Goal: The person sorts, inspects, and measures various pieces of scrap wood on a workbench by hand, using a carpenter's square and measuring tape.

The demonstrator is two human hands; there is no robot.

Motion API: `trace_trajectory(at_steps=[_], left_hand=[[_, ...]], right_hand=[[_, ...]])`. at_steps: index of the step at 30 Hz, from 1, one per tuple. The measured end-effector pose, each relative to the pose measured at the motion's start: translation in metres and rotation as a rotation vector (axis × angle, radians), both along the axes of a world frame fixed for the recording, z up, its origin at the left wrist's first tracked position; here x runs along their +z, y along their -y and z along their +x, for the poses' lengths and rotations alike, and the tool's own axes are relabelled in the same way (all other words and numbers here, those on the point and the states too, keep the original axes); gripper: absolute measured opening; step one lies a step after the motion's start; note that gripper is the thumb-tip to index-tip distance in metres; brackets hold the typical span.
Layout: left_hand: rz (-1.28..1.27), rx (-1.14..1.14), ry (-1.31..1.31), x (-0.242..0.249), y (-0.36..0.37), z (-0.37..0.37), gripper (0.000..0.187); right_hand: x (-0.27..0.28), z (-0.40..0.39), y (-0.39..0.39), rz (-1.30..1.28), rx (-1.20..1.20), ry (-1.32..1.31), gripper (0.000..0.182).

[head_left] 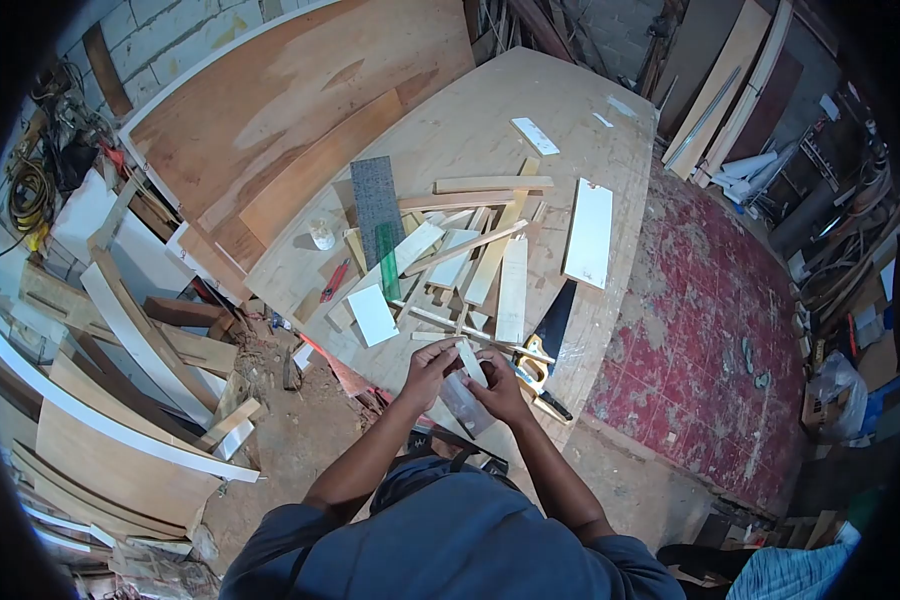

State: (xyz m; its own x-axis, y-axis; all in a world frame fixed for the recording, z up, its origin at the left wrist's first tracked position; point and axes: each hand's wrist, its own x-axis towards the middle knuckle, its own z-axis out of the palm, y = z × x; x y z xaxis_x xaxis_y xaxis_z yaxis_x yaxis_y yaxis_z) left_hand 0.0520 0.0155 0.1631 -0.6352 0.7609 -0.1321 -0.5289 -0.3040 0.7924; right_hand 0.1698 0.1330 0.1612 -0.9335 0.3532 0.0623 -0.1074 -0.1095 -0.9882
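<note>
My left hand (431, 370) and my right hand (498, 386) are close together at the near edge of the wooden table (450, 110). Between them they hold a small pale wood piece (471, 361), fingers closed on it from both sides. Just below my hands is a clear plastic bag (464, 405). To the right of my right hand lies a handsaw, its yellow handle (533, 370) near my fingers and its dark blade (557, 318) pointing away. Beyond my hands, many wood strips (492, 262) lie in a loose pile.
On the table are a white board (589, 235), a smaller white piece (373, 316), a green strip (386, 262), a grey speckled board (374, 200), a red cutter (335, 281) and a clear jar (322, 235). Wood offcuts (140, 330) stand at the left.
</note>
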Motion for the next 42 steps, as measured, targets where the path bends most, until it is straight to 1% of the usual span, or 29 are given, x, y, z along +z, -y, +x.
trace_trajectory(at_steps=[2,5,7,8,10,11,13,14,15,16,17,18,19,20,21,22,23,25,26,29,31,32,34,35,37,38,39,41,42], left_hand=[[-0.029,0.059,-0.076,0.003,-0.001,0.002,0.024],[-0.047,0.092,-0.142,0.008,-0.003,0.004,0.023],[-0.061,0.102,-0.13,0.003,-0.002,0.003,0.023],[-0.075,0.109,-0.115,0.0,-0.002,0.002,0.023],[-0.092,0.113,-0.101,-0.007,-0.002,0.002,0.022],[-0.108,0.112,-0.089,-0.011,-0.001,0.001,0.022],[-0.151,0.092,-0.043,-0.019,0.001,-0.003,0.022],[-0.19,0.063,0.001,-0.025,0.003,-0.002,0.023],[-0.201,0.07,0.013,-0.041,0.007,-0.002,0.023],[-0.26,0.067,-0.14,-0.065,0.01,-0.003,0.026],[-0.317,0.062,-0.295,-0.089,0.011,-0.005,0.029],[-0.67,-0.114,-0.503,-0.112,0.02,-0.01,0.042],[-0.676,-0.111,-0.495,-0.123,0.027,-0.003,0.042],[-0.799,-0.163,-0.854,-0.134,0.036,0.006,0.049],[-0.911,-0.22,-1.216,-0.133,0.042,0.012,0.057],[-1.139,-0.547,-1.236,-0.132,0.042,0.014,0.074],[-1.145,-0.553,-1.225,-0.132,0.045,0.019,0.074],[-1.293,-0.731,-1.392,-0.136,0.048,0.028,0.079],[-1.294,-0.74,-1.381,-0.138,0.048,0.03,0.079],[-1.332,-0.779,-1.315,-0.145,0.043,0.024,0.08],[-1.363,-0.824,-1.261,-0.146,0.037,0.02,0.08],[-1.362,-0.822,-1.259,-0.145,0.036,0.019,0.08],[-1.376,-0.855,-1.195,-0.143,0.032,0.016,0.079],[-1.371,-0.856,-1.203,-0.141,0.031,0.014,0.079],[-1.377,-0.883,-1.123,-0.137,0.027,0.013,0.079],[-1.372,-0.88,-1.129,-0.135,0.024,0.011,0.079],[-1.385,-0.892,-1.123,-0.137,0.024,0.01,0.08],[-1.405,-0.899,-1.11,-0.141,0.026,0.01,0.081],[-1.394,-0.875,-1.114,-0.142,0.027,0.009,0.078]], right_hand=[[0.001,0.003,-0.001,-0.013,0.003,0.011,0.04],[0.002,0.006,-0.003,0.007,0.005,-0.005,0.041],[0.0,0.007,-0.002,0.101,-0.008,-0.064,0.039],[-0.001,0.009,-0.003,0.098,-0.003,-0.064,0.039],[-0.001,0.014,-0.006,-0.096,0.074,0.201,0.03],[-0.006,0.015,-0.007,-0.099,0.083,0.205,0.03],[-0.035,0.012,-0.009,-0.183,-0.004,0.189,0.029],[-0.053,0.012,-0.009,-0.114,-0.026,0.213,0.031],[-0.08,0.014,-0.01,-0.123,-0.017,0.225,0.031],[-0.108,0.016,-0.012,0.162,-0.059,0.219,0.03],[-0.122,0.018,-0.011,0.449,-0.099,0.206,0.03],[-0.097,0.025,-0.007,0.667,-0.055,0.406,0.034],[-0.112,0.028,-0.006,0.664,-0.046,0.409,0.034],[-0.126,0.03,-0.004,0.803,0.007,0.452,0.037],[-0.133,0.031,-0.001,0.942,0.064,0.493,0.04],[-0.14,0.028,0.0,1.009,0.14,0.505,0.048],[-0.147,0.027,0.002,1.003,0.15,0.51,0.048],[-0.148,0.026,0.005,1.128,0.144,0.445,0.051],[-0.149,0.029,0.007,1.122,0.153,0.452,0.051],[-0.149,0.041,0.015,1.079,0.208,0.581,0.055],[-0.144,0.049,0.016,1.037,0.27,0.807,0.052],[-0.141,0.046,0.013,1.04,0.272,0.808,0.052],[-0.14,0.036,0.001,1.047,0.556,0.972,0.047],[-0.14,0.03,-0.002,1.047,0.547,0.974,0.047],[-0.14,0.017,-0.006,1.088,0.435,0.823,0.043],[-0.14,0.011,-0.004,1.099,0.334,0.84,0.044],[-0.138,0.015,-0.003,1.102,0.334,0.84,0.044],[-0.134,0.029,0.006,1.102,0.187,0.687,0.045],[-0.134,0.034,0.008,1.069,0.179,0.725,0.042]])
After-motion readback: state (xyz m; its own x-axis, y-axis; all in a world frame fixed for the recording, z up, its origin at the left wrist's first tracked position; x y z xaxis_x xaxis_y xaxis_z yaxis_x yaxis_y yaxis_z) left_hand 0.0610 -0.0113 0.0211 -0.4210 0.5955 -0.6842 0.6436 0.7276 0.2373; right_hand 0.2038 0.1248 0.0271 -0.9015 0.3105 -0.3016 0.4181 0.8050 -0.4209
